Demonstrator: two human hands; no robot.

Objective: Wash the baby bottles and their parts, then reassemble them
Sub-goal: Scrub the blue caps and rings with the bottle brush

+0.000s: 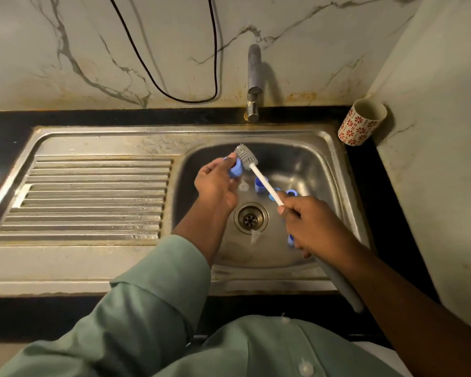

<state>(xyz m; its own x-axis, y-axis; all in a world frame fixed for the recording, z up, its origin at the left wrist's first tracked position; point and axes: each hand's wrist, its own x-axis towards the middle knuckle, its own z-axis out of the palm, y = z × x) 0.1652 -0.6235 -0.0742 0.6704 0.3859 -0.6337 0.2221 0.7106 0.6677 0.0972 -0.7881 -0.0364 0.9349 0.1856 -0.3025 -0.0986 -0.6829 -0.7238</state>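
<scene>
Over a steel sink [256, 278] set in a dark surface [8, 123], with a ribbed drainboard [93, 197] to the left and a marble wall [120, 50] behind. Above the basin, a metal tap [254, 83]; down the wall, a black cable [174, 96]. At the back right corner, a cup with red flowers [360, 123], tilted against the wall.

Left hand [216, 185] — sleeved in pale green [147, 289] — gripping a blue bottle ring [235, 168] between curled fingers and thumb, held over the basin's left side. Right hand [310, 224] closed around the white handle of a bottle brush [259, 174], grey bristle head touching the ring's upper edge.

On the basin floor, several blue parts: 1 cap [260, 185] upright just beyond the handle, 2 rings [291, 192] near the right knuckles, another blue piece [291, 239] partly hidden under that hand. Also 2 clear teats — 1 [244, 185] beside the left hand, 1 [254, 235] just below the drain [251, 217].
</scene>
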